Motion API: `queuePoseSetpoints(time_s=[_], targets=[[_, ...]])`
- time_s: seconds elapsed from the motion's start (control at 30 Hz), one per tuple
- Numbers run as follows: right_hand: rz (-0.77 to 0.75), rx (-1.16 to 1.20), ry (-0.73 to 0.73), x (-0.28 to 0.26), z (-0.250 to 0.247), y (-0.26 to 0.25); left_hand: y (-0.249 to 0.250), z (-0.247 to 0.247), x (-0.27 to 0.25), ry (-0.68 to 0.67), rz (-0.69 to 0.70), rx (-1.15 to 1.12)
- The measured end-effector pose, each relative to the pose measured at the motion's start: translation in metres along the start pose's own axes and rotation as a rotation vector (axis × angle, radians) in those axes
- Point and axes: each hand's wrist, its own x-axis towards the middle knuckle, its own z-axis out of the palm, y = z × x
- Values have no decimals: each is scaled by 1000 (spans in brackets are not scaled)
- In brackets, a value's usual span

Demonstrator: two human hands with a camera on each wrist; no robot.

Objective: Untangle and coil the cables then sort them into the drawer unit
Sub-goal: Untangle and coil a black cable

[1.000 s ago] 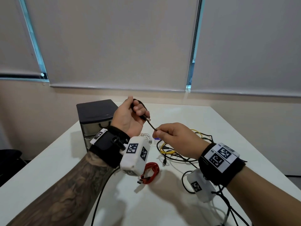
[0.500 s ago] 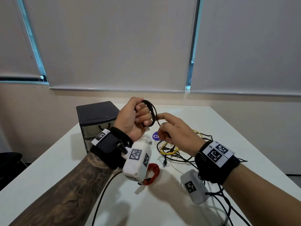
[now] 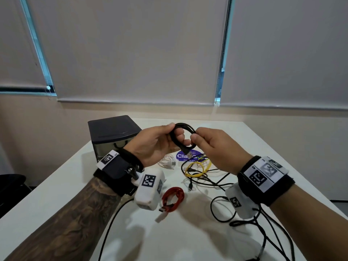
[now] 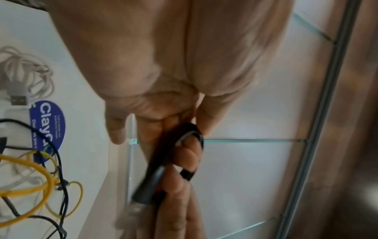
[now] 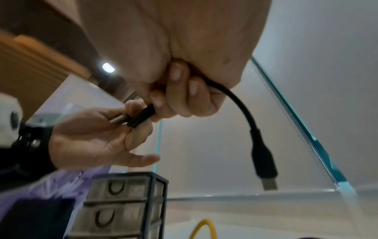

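A black cable (image 3: 185, 135) is wound into a small coil held in the air between both hands, its USB plug (image 3: 189, 155) hanging below. My left hand (image 3: 162, 140) grips the coil's left side (image 4: 184, 140). My right hand (image 3: 211, 146) pinches the right side, and the plug end (image 5: 263, 155) dangles from it. The black drawer unit (image 3: 113, 136) stands at the table's back left, its drawers (image 5: 122, 210) closed. A coiled red cable (image 3: 172, 198), a white cable (image 3: 168, 162) and a tangle of yellow and black cables (image 3: 197, 172) lie on the white table (image 3: 169, 238).
A blue round sticker (image 3: 180, 157) lies on the table under the hands. Black leads (image 3: 267, 228) trail from the wrist cameras over the table's right front. Window blinds (image 3: 131, 53) hang behind the table.
The loose end of the black cable has been wound onto the coil. My right hand has moved up from pulling the strand to pinching the coil's right side. The view has tilted down.
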Motion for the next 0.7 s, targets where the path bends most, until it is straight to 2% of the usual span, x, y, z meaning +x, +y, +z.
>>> queuePoseSetpoints(time_s=[0.07,0.13,0.23,0.33,0.4,0.53,0.6,0.7], targets=[[4,-85,-36,0,1,-2,-1,3,1,57,-72,11],[1,-115,-37,0,5,-3,-4,9,4,136,-69,15],[-7,-135,-27,1,8,-6,-8,15,9,218,-3,-25],[-12,-127,-35,1,9,-6,-16,19,14,257,101,76],[-20,-39,-35,1,10,-5,-16,21,16,293,178,60],[5,162,-17,-2,12,9,-3,12,21,448,261,-118],[-29,85,-26,-1,13,18,1,5,22,489,282,-159],[-31,-24,36,3,13,24,-5,2,23,462,316,-116]])
